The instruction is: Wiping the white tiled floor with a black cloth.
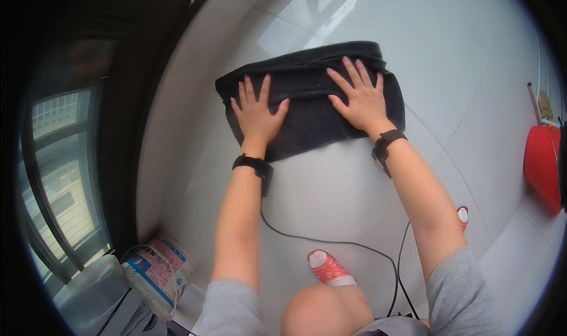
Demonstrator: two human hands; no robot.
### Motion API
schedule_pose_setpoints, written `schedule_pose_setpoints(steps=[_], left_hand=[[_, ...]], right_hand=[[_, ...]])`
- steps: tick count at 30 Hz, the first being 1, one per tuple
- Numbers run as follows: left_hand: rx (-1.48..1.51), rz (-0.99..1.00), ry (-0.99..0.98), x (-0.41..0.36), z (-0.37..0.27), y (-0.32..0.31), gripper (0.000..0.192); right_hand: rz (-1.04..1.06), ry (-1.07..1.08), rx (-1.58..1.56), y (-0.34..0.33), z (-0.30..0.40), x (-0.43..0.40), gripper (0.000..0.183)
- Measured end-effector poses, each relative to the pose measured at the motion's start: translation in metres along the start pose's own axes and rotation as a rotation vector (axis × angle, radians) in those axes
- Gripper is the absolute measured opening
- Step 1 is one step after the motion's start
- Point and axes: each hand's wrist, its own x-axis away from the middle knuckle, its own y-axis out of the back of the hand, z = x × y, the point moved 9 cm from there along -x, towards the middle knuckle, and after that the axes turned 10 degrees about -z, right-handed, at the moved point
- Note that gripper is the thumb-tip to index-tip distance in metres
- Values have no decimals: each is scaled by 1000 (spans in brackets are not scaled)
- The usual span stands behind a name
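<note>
A black cloth (305,119), perhaps a towel, lies folded on the glossy tiled floor (328,190). Its far edge is doubled over in a band, and a few creases run across it. My left hand (258,114) rests palm down on the left part of the cloth with fingers spread. On the right part my right hand (362,99) is also flat, its fingers apart and pointing at the far fold. Neither hand grips the fabric. Each wrist wears a black strap with a small device.
A printed plastic bucket (159,269) stands at lower left beside grey items (102,296). Dark cables (328,241) trail over the floor near my red sandal (328,267). A red object (542,167) stands at far right. A window (64,181) is at left.
</note>
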Motion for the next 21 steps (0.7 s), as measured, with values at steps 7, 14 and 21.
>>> schedule_pose_setpoints(steps=[7, 14, 21], left_hand=[[8, 14, 15, 6, -50, -12, 76], [267, 246, -358, 99, -199, 9, 76], [469, 471, -930, 225, -267, 28, 71]], right_hand=[[-57, -55, -21, 15, -24, 15, 53], [72, -411, 31, 72, -64, 163, 58], [159, -738, 101, 119, -39, 376, 63]])
